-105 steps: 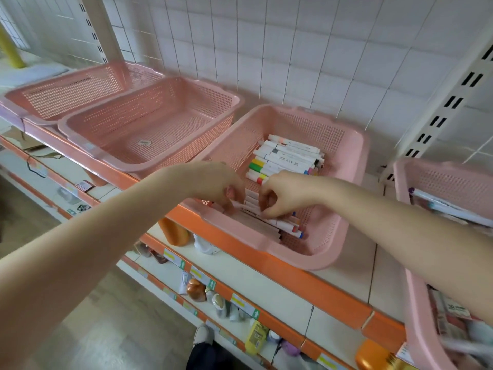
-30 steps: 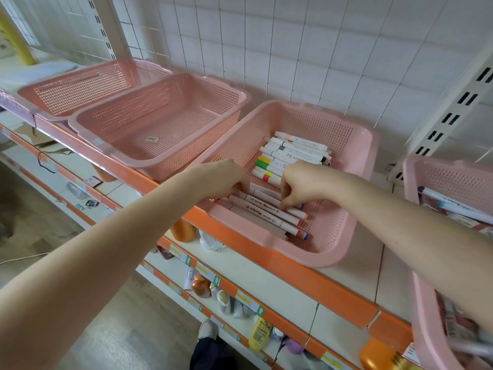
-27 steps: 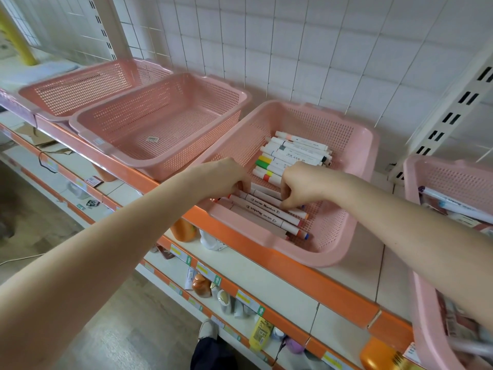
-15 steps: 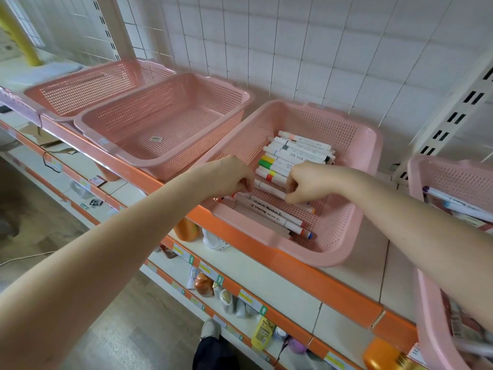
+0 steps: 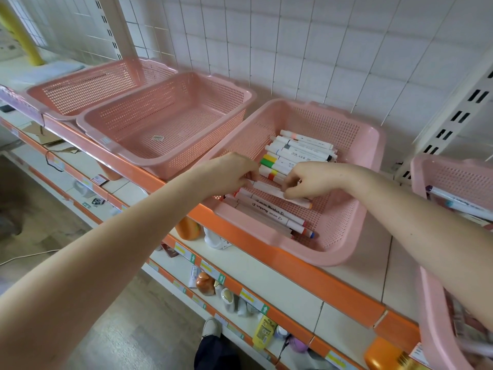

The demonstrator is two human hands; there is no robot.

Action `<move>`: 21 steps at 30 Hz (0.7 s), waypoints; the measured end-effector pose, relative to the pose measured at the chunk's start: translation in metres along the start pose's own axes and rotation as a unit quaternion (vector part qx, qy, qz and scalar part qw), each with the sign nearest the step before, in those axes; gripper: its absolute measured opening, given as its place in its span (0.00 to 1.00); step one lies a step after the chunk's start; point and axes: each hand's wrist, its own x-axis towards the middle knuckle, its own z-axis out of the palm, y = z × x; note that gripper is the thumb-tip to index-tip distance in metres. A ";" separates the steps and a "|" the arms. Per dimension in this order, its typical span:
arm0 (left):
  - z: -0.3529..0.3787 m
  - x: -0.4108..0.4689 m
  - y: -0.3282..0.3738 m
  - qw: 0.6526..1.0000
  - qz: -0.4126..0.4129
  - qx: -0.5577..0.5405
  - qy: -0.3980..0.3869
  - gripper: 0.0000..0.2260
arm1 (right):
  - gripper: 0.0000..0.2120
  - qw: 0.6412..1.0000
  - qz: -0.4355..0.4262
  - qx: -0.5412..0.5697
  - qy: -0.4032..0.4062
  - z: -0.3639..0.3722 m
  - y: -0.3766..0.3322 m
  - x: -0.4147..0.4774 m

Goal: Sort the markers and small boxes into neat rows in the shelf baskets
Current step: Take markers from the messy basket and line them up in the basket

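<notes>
A pink mesh basket [image 5: 344, 237] on the orange-edged shelf holds white markers. One row of markers [image 5: 296, 153] with coloured caps lies at the back, and a second group of markers [image 5: 274, 213] lies along the front wall. Between the two groups, my left hand [image 5: 234, 173] and my right hand [image 5: 306, 180] each pinch an end of one white marker [image 5: 268, 188], which lies level just above the basket floor.
Two bare pink baskets [image 5: 160, 129] stand to the left. Another pink basket [image 5: 450, 182] with markers and packets stands at the right edge. A white grid wall backs the shelf. Lower shelves [image 5: 226, 289] carry bottles and small goods.
Both hands have moved back from the front group of markers toward the rear row, carrying one white marker between them.
</notes>
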 end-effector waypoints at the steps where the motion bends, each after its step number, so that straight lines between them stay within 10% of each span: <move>1: 0.000 0.001 0.000 1.000 -0.001 0.001 -0.002 0.07 | 0.07 1.000 -0.009 0.000 0.005 0.000 0.000 -0.001; 21: 0.000 0.002 0.000 1.000 -0.003 0.015 -0.023 0.10 | 0.07 0.999 -0.022 -0.003 0.040 0.009 -0.004 0.002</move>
